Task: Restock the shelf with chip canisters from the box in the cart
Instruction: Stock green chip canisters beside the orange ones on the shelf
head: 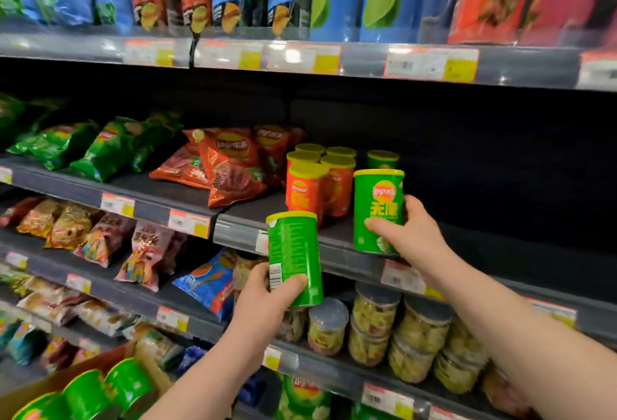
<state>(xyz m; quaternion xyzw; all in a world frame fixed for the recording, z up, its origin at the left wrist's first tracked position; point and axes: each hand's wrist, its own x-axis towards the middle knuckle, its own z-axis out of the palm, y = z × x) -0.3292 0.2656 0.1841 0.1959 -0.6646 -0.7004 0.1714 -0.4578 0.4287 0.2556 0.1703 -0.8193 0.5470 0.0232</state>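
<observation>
Green cylindrical chip canister (377,205) with a yellow plastic lid stands at the front edge of the dark metal shelf (350,264), grasped by the right grip (414,232). The left grip (267,299) clasps a second glossy canister (293,252) below that edge. Several more (90,389) lie in the brown cardboard box (50,383), so restocking looks barely begun.

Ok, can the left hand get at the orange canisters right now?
Likely not yet: the left hand grips a green canister, so it is occupied, though nothing stands before the orange canisters.
</observation>
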